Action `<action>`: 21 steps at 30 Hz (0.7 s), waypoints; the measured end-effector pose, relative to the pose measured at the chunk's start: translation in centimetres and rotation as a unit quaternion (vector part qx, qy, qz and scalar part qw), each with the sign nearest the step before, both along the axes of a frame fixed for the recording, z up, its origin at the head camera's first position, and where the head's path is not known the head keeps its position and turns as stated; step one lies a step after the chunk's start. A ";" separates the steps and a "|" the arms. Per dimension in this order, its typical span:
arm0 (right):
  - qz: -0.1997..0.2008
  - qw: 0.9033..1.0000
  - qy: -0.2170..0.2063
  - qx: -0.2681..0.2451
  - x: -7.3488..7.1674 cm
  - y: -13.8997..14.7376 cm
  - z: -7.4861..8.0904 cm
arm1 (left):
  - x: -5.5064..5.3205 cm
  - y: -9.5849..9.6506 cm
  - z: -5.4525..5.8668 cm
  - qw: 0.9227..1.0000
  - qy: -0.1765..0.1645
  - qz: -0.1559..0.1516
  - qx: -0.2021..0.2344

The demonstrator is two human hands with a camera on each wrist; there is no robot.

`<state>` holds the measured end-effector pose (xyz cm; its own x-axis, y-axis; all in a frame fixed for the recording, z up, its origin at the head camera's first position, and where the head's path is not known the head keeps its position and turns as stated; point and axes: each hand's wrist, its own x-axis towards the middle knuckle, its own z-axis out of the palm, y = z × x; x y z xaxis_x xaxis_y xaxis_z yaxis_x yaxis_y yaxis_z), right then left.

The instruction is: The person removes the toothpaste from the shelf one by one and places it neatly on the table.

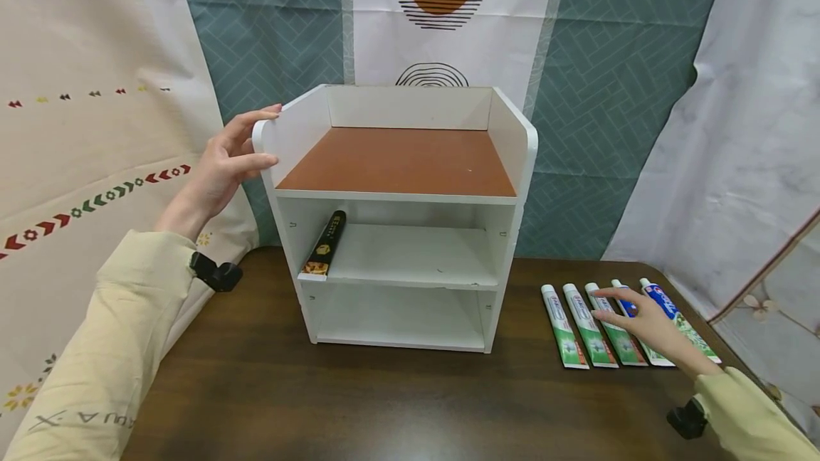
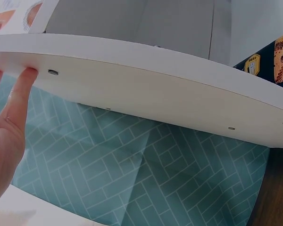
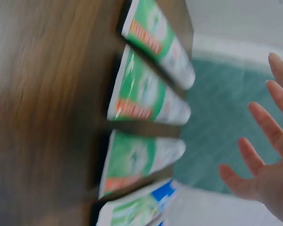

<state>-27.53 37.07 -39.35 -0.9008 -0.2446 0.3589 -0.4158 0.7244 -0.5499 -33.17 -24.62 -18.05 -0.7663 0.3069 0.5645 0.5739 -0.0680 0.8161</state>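
A white shelf unit (image 1: 410,284) with a brown top board stands on the table. My left hand (image 1: 221,159) grips the upper edge of its left side panel; in the left wrist view, fingers (image 2: 20,96) touch the panel's outer face. A black toothpaste tube (image 1: 325,242) lies on the middle shelf, against the left wall. My right hand (image 1: 650,322) hovers over a row of toothpaste tubes at the right, fingers spread and holding nothing. Several are white and green (image 1: 566,329); those at the right end carry blue (image 1: 660,295), partly hidden by the hand.
The dark wooden table (image 1: 397,404) runs under everything. Behind the shelf unit hangs a green patterned cloth (image 1: 275,41). A cream cloth (image 1: 83,148) hangs close at the left, and a pale cloth (image 1: 737,126) borders the table on the right.
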 end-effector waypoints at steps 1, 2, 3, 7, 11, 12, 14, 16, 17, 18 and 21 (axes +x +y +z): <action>0.007 1.000 0.004 0.005 0.1 -0.6 0.2 | 0.0 0.0 0.0 1.000 0.000 0.001 0.000; 0.015 1.000 0.009 0.005 0.2 -1.3 0.4 | 0.0 0.0 0.0 1.000 0.000 0.001 0.000; 0.022 1.000 0.013 0.009 0.3 -1.9 0.6 | 0.1 0.0 0.0 1.000 0.001 0.002 0.001; 0.072 0.997 0.025 0.004 0.7 -4.4 1.4 | 0.2 -0.1 0.0 1.000 0.003 0.006 0.002; 0.119 0.992 0.039 -0.006 1.2 -6.8 2.1 | 0.1 0.0 -0.1 1.000 0.005 0.003 0.000; 0.133 0.990 0.045 -0.009 1.2 -7.3 2.3 | 0.1 0.0 -0.1 1.000 0.006 0.003 0.000; 0.161 0.985 0.056 -0.017 1.4 -8.6 2.7 | 0.1 0.0 -0.1 1.000 0.008 0.002 0.000; 0.190 0.979 0.068 -0.023 1.6 -10.0 3.3 | 0.1 0.0 -0.1 1.000 0.009 0.001 0.000; 0.206 0.975 0.076 -0.026 1.7 -10.7 3.7 | 0.1 0.0 -0.1 1.000 0.009 0.002 0.000; 0.220 0.972 0.082 -0.029 1.9 -11.4 4.0 | 0.1 0.0 -0.1 1.000 0.009 0.002 0.000; 0.244 0.965 0.088 -0.036 2.6 -13.9 5.5 | 0.1 0.0 -0.1 1.000 0.008 0.003 -0.001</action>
<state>-24.88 23.18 -33.88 -0.6084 -0.5927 0.5277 -0.7892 0.3821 -0.4808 -33.11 -24.58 -18.15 -0.7590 0.3039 0.5758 0.5869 -0.0635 0.8071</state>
